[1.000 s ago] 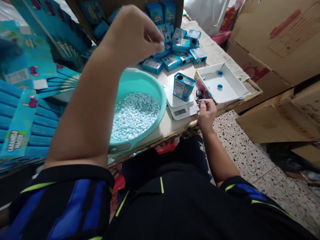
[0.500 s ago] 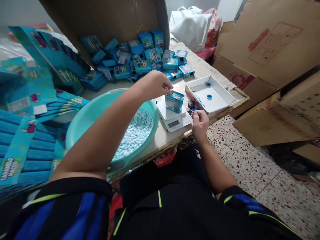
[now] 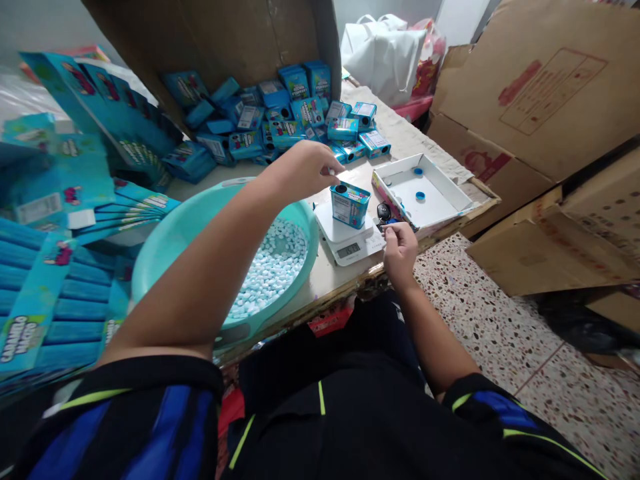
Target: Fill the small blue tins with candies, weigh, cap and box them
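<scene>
A blue printed candy tin stands upright on a white digital scale, its dark round opening facing up. My left hand hovers just above that opening, thumb and fingers pinched. A pale speck shows at the fingertips, too small to make out. My right hand is closed at the scale's front right corner, its fingertips pressed together; whatever they hold is hidden. Under my left forearm sits a turquoise basin with many small white and pale blue candies.
Behind the scale lies a heap of similar blue tins against a brown carton. To the right are a shallow white box with blue caps and a dark key fob. Blue printed packaging fills the left; large cartons stand right.
My left hand has lifted slightly off the tin's top, and the opening shows more plainly. My right hand stays almost where it was.
</scene>
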Available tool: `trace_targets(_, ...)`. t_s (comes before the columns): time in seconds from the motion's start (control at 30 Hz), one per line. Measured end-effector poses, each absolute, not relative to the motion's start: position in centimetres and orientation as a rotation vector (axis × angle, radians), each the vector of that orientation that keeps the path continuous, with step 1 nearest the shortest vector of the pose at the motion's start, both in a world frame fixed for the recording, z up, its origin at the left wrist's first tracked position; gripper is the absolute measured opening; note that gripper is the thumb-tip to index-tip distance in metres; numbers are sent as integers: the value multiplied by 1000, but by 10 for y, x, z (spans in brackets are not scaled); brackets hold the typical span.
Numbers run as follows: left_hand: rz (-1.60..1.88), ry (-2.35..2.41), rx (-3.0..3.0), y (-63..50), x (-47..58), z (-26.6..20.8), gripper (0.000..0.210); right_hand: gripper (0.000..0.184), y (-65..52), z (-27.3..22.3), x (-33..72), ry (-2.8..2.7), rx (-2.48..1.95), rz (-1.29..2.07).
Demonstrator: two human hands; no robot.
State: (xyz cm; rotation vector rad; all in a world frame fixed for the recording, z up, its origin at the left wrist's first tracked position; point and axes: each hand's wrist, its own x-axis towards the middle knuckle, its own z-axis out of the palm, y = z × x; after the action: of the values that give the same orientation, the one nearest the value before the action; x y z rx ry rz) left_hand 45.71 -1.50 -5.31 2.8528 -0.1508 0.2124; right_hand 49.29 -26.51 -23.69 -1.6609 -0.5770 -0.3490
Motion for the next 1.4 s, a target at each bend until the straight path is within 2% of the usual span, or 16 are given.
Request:
trace_targets(0.33,521,-15,2755,-7,442,-37,41,19,-266,-245,499,-502,-1629,-369)
trace_targets(0.8,887,-130,2690,-27,432,-36,22,18,-266,-240,494,-549,-1658,-441)
trace_targets(0.97,794,-159,2775,-33,439,-43,22,19,-268,-245,499,-577,-1654,-460)
trace_targets(1.17,585,-275,2913,-34,448,-63,32,21,-268,-243,499,-566,-1653,-446)
trace_targets(1.4,253,-209,2783,-29,450,-75,27,19,-268,-240,497,-594,-1621,-403)
